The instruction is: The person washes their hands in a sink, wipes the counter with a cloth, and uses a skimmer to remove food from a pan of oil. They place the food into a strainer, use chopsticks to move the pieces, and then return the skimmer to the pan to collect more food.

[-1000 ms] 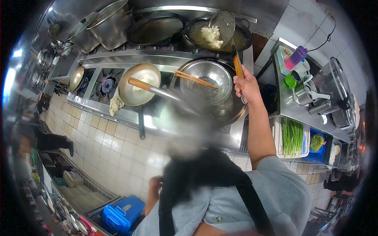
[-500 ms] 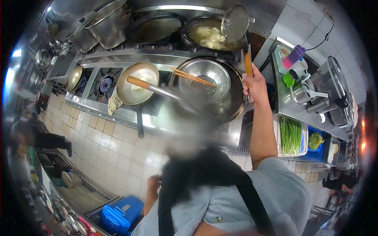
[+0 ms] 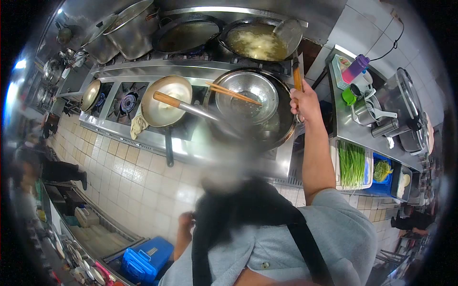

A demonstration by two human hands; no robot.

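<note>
My right hand (image 3: 305, 102) is wrapped round the wooden handle of a round strainer (image 3: 288, 32). The strainer's head is at the right rim of a wok of oil (image 3: 234, 40), where pale food (image 3: 259, 44) bubbles. My left hand (image 3: 186, 223) hangs low beside my body, its fingers partly hidden and too small to read. In front of me a metal bowl (image 3: 269, 97) sits in a large dark wok, with wooden chopsticks (image 3: 233, 93) laid across it. A ladle with a wooden end (image 3: 168, 99) reaches over a pan (image 3: 151, 109) holding something white.
A second dark wok (image 3: 188, 38) and tall pots (image 3: 129, 35) stand at the back left. On the right counter are a purple bottle (image 3: 357, 67), a green cup (image 3: 349, 97) and a large steel pot. Below lie green stalks (image 3: 352, 164). A blue bin (image 3: 148, 260) is lower left.
The strainer has dropped lower and moved slightly right, towards the wok's right rim. My right hand has shifted a little left. The food in the oil looks more spread out.
</note>
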